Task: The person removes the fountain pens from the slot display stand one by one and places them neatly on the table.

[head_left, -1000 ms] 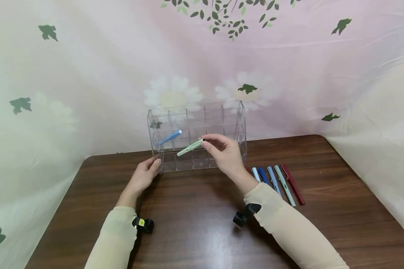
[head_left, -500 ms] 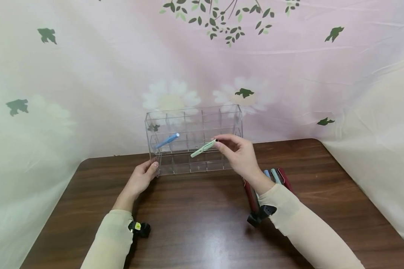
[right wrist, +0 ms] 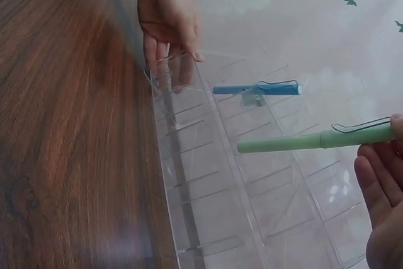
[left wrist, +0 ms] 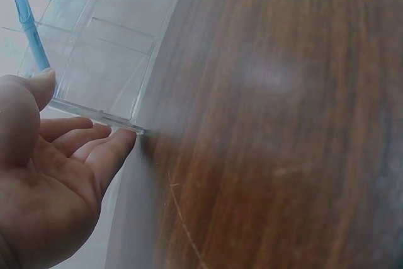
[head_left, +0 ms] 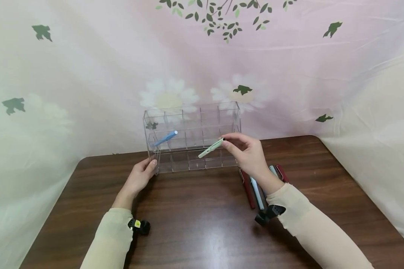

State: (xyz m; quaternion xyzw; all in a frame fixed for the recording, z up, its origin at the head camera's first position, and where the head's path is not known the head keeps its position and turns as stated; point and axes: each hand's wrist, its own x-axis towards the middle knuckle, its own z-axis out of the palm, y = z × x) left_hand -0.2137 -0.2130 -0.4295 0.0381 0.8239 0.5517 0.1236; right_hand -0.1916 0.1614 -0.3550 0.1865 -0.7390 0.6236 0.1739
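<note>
A clear tiered organizer (head_left: 180,165) with several compartments stands at the back of the table. My left hand (head_left: 141,175) grips its lower left side, with the thumb in front and fingertips around the edge in the left wrist view. A blue pen (head_left: 166,138) leans in a left compartment of the middle tier. My right hand (head_left: 250,154) pinches a light green pen (right wrist: 283,142) by its capped end between thumb and fingers. That pen is held tilted in front of the organizer's right half, its free end pointing down and left.
Several pens lie on the brown table (head_left: 188,224) right of the organizer, partly hidden by my right forearm: a dark red pen (head_left: 247,189), a light blue pen (head_left: 257,193), a pale teal pen (head_left: 273,170) and another dark red pen (head_left: 281,173). A printed cloth (head_left: 104,74) hangs behind.
My right hand has moved rightward along the organizer with the light green pen, uncovering the left dark red pen. My left hand keeps its grip on the organizer's side.
</note>
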